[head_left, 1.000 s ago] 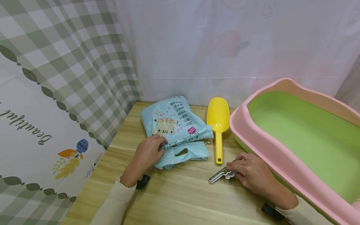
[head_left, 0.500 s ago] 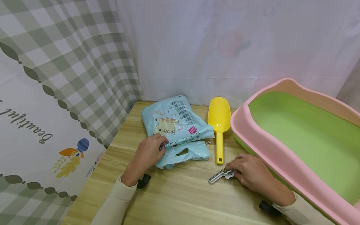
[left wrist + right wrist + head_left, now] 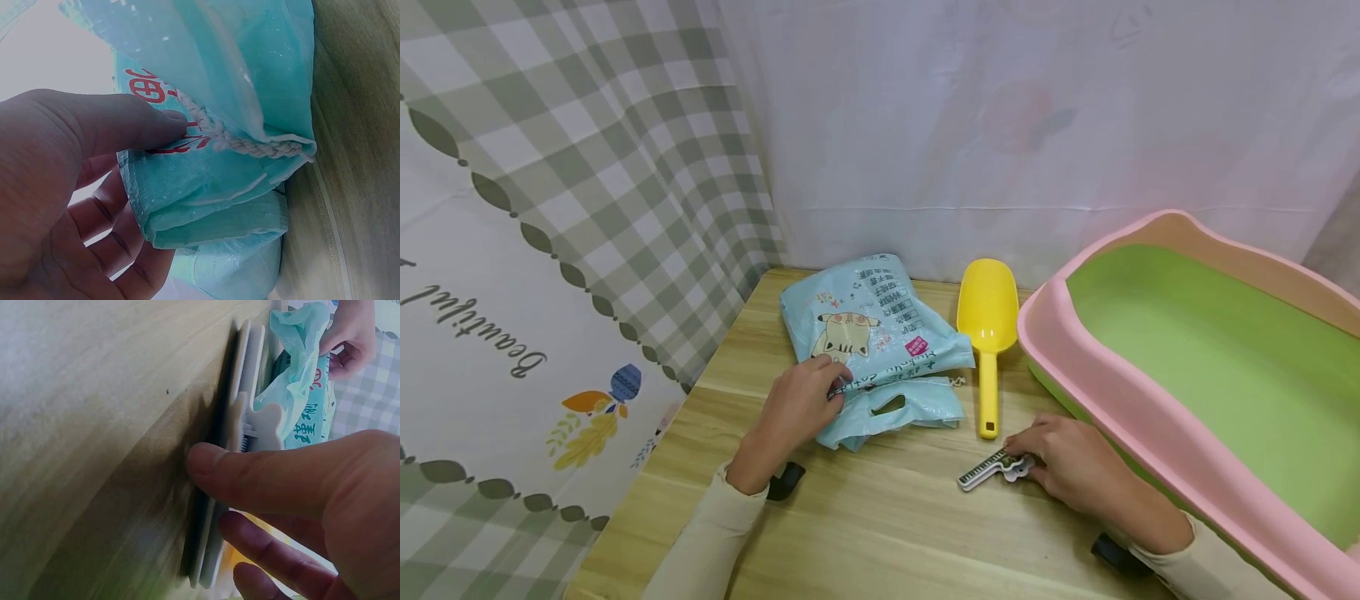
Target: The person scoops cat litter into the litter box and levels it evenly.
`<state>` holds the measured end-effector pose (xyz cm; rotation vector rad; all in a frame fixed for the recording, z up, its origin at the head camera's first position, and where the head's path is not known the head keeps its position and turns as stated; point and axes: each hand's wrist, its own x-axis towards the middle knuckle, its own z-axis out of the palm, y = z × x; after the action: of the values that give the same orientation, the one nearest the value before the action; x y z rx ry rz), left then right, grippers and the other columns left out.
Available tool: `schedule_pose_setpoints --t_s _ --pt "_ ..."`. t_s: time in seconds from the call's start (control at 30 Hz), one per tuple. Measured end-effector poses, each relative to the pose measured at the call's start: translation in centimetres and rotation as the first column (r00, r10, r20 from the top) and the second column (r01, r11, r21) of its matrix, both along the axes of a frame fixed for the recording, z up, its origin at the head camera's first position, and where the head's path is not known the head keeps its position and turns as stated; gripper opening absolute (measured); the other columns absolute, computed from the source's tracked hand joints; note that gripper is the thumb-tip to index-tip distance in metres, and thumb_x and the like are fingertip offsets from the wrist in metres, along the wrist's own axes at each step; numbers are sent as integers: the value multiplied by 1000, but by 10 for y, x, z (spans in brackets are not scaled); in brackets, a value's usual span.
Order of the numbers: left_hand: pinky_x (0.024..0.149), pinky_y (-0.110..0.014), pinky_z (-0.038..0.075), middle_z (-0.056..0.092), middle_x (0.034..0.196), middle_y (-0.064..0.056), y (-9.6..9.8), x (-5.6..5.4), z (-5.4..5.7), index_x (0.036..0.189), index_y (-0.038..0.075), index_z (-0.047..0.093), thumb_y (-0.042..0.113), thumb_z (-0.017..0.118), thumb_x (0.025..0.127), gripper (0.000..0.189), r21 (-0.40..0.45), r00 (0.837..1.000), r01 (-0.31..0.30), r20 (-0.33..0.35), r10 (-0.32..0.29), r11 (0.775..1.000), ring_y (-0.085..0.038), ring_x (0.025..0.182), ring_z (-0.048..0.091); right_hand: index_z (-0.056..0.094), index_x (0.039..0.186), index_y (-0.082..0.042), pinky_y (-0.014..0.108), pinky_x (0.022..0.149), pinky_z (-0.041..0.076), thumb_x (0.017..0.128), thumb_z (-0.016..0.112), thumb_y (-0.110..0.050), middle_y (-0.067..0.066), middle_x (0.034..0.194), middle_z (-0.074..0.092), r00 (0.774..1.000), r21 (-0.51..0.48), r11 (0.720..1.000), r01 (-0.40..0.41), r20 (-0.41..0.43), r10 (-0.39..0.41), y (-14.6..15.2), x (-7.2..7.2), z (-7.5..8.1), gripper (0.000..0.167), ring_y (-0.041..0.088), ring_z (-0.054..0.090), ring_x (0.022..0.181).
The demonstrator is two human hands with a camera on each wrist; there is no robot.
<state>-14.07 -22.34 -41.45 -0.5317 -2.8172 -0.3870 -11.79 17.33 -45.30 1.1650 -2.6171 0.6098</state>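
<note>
One wood-grain table [image 3: 865,517]. One green tub with a pink rim [image 3: 1138,400], at right.

One bag [image 3: 887,317], flat on the table left of the scoop; long axis running from the back curtain toward the person, the slotted handle flap [image 3: 928,406] at the near end. Glossy pale blue plastic, creased; cat figure upside down to the head view, dark lettering, magenta patch; red characters and a white braided cord [image 3: 250,147] near the fold.

One yellow scoop [image 3: 987,321], handle toward the person.

Two hands: left hand [image 3: 797,404], thumb over the bag's folded edge, fingers beneath, pinching it; right hand [image 3: 1071,458], thumb and fingers pinching the clip.

One clip [image 3: 990,468], near the scoop's handle; long axis diagonal, exposed end pointing left and toward the person. White, narrow, piano-key stripe, scalloped lever.
</note>
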Motion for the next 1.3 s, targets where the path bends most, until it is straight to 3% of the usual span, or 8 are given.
schedule_pose_setpoints --t_s 0.6,0.9,1.3 --pt "60 -34 49 58 82 4 0 0 0 98 10 81 -1 89 85 19 2 1000 4 3 -4 1000 -13 69 54 87 98 -21 38 70 61 66 100 -1 -6 108 83 999 40 999 -5 41 3 2 2 5 40 15 74 92" --pt "60 -34 50 59 83 4 1 -1 1 97 10 81 -1 89 84 19 3 1000 2 5 -2 1000 -13 69 55 85 92 -27 34 67 58 70 103 -16 -11 105 81 999 39 999 1 53 -3 3 3 5 31 11 71 90" --pt "60 -34 50 59 83 4 1 0 1 98 9 81 -1 88 85 18 0 1000 -2 11 2 1000 -13 69 54 83 98 -25 36 72 58 78 99 -27 -12 103 79 986 92 995 -36 167 21 1 -2 14 26 8 69 88"
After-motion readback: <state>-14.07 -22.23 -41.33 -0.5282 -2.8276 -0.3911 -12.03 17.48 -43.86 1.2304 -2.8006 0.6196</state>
